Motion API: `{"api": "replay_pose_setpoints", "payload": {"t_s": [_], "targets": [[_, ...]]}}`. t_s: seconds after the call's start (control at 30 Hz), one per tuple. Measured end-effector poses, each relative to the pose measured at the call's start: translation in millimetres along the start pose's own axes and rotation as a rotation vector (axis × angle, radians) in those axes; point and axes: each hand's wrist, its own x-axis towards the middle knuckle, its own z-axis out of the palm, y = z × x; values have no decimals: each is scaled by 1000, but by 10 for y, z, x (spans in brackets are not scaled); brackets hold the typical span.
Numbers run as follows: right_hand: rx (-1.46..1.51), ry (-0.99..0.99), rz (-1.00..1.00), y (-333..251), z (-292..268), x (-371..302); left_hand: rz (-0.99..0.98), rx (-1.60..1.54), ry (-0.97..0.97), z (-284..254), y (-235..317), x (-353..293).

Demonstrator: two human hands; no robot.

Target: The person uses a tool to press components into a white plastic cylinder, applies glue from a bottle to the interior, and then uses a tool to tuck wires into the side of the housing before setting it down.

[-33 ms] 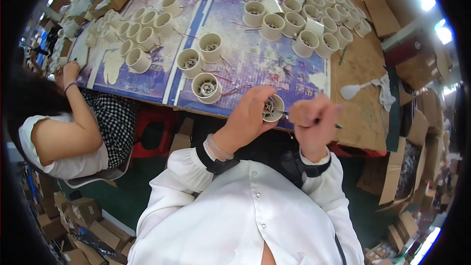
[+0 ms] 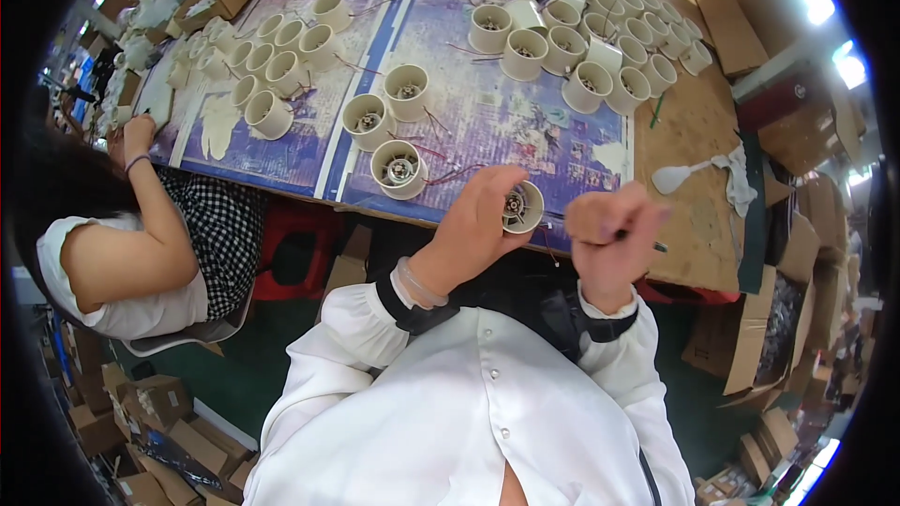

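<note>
My left hand (image 2: 476,223) is wrapped round a cream plastic cup (image 2: 536,212) at the table's front edge. Its open top faces up, and a round metal part (image 2: 514,207) sits inside. Wires with a small white plug (image 2: 555,262) hang down beside this cup. To its right, apart from it, my right hand (image 2: 614,239) is closed on a thin tweezers-like tool (image 2: 661,247); only its dark rear end shows, and the fingers are smeared by motion. Left of my left hand stands a similar cup (image 2: 397,169) with wires trailing toward me.
Many similar cups (image 2: 588,86) crowd the table's far right, and another group (image 2: 268,115) stands at the left. A white scoop-shaped thing (image 2: 670,178) lies on brown board at the right. A person (image 2: 141,253) sits at the left. Open cardboard boxes (image 2: 769,328) stand at the right.
My right hand has moved right, away from the cup, and the tool's metal tips no longer show at the rim. My left hand keeps its hold on the cup.
</note>
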Motion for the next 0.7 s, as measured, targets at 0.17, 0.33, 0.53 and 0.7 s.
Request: {"api": "replay_pose_setpoints", "payload": {"t_s": [0.17,0.33,0.53,0.7], "targets": [[-472,97,33,-263,-92,91,-52,85,72,-56,48,-58],[-1110,-50,273,-253,-509,123,-80,159,100,-104,53,-59],[-1346,-199,-34,-120,-630,118,-143,164,109,-45,27,-54],[-1393,-68,-121,-317,-611,-160,-245,135,120,-69,51,-62]]}}
